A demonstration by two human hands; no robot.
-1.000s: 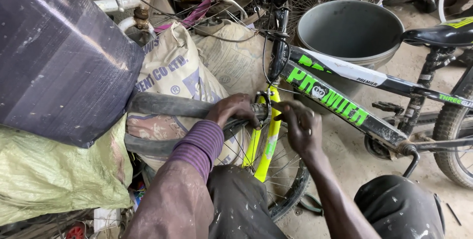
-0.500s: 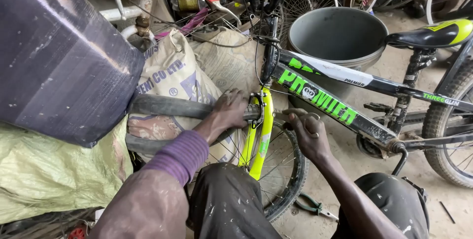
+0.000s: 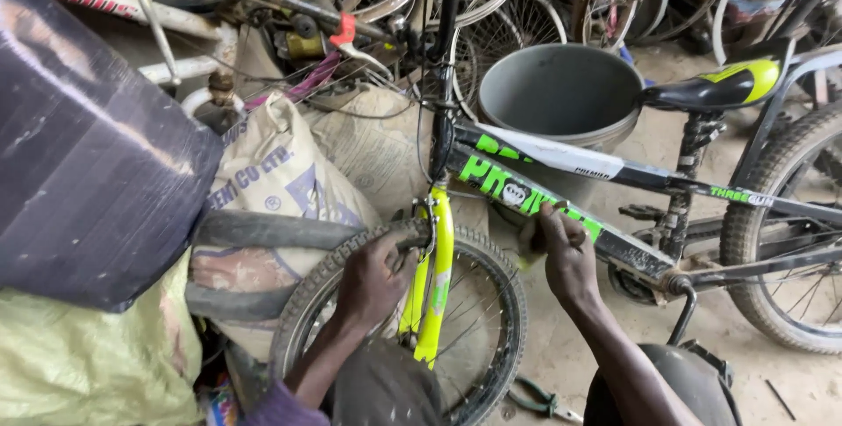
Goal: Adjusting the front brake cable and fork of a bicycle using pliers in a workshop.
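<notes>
Yellow-green fork (image 3: 436, 279) stands upright over the front wheel (image 3: 412, 321), between the person's knees on the dirt floor. Left hand (image 3: 373, 281) grips the tyre (image 3: 351, 255) beside the fork, likely steadying the wheel. Right hand (image 3: 566, 255) is clenched around the black frame (image 3: 631, 255), bracing the bicycle.

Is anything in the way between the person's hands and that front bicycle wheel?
Nothing visible. The left hand already rests on the knobby black front tyre beside the neon-yellow fork. The right hand is on the black-and-green frame tube, apart from the wheel.
</notes>
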